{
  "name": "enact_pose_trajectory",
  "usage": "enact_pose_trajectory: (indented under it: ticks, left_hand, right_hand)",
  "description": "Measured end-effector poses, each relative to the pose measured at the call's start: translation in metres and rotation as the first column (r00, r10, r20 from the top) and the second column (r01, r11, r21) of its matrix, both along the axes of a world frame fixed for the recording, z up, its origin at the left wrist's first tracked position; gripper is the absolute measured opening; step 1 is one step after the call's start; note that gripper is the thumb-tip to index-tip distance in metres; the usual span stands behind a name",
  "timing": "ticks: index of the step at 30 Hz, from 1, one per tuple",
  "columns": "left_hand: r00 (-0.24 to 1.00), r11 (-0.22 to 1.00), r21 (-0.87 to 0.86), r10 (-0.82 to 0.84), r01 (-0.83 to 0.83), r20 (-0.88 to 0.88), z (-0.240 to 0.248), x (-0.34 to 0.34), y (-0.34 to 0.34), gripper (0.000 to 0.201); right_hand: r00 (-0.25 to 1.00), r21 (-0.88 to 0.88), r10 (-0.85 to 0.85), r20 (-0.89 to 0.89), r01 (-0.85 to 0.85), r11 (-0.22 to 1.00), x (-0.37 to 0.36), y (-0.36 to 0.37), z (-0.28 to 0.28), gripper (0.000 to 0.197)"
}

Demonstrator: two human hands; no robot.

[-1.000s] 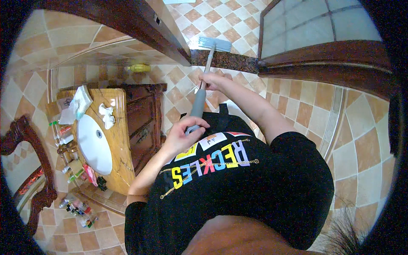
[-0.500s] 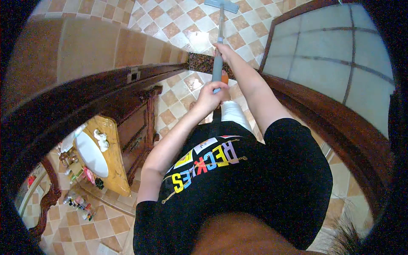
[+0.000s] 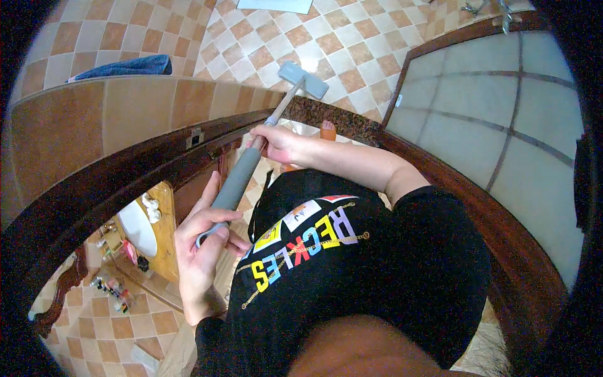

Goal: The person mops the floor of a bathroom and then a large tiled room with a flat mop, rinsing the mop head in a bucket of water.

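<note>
A flat mop (image 3: 235, 179) with a thick grey grip and a thin pole slants from my lower left up to its pale blue-grey head. The mop head (image 3: 303, 80) rests on the checked tile floor just past a dark stone threshold. At the top end of the grip, near a light-blue loop, my left hand (image 3: 201, 242) is closed loosely, its index finger stretched along the handle. Farther down, where the grip meets the pole, my right hand (image 3: 276, 144) is wrapped round the shaft.
A dark wooden door (image 3: 471, 107) with frosted panes stands at the right. The stone threshold (image 3: 339, 118) crosses the doorway. At the left are a tiled wall (image 3: 144, 110), a blue towel (image 3: 125, 67) and a washbasin (image 3: 138, 226) in a yellowish counter. A pale mat (image 3: 276, 5) lies at the far edge.
The mop head has come back toward me, near the threshold. My left hand has drawn the handle's end down and left; my right hand has also come nearer and left.
</note>
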State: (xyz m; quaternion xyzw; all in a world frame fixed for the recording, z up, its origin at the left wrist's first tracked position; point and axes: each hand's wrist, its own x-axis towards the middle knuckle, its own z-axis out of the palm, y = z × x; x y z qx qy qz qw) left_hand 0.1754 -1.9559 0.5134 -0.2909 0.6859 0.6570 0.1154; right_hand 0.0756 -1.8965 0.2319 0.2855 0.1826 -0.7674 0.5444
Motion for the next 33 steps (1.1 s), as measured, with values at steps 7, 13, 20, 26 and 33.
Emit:
enact_pose_trajectory:
  ticks: [7,13,20,26,33]
  left_hand:
    - [0.978,0.961,-0.209,-0.197,0.179,-0.072,-0.035,0.026,-0.006,0.021]
    - [0.964,0.999,0.044,-0.02,0.032,-0.263,-0.126,0.041,0.0,0.018]
    - [0.923,0.979,-0.037,-0.201,0.2,-0.329,-0.285,-0.062,0.045,0.009]
    - [0.901,0.99,-0.029,-0.135,0.135,-0.412,-0.175,-0.045,0.066,0.005]
    - [0.96,0.958,0.254,-0.058,0.131,-0.274,-0.061,0.036,0.045,0.014]
  right_hand:
    - [0.969,-0.005,0.244,-0.031,-0.244,0.97,0.009,-0.011,-0.035,0.013]
    - [0.954,0.18,0.249,-0.168,-0.218,0.959,-0.02,-0.016,-0.102,0.016]
    - [0.835,0.608,0.275,-0.477,0.088,0.789,-0.154,0.023,-0.202,0.018]
    - [0.888,0.341,0.164,-0.431,-0.008,0.94,-0.114,0.058,-0.131,0.017]
    - [0.967,0.164,-0.122,-0.222,0.16,0.973,0.009,0.096,-0.019,0.015]
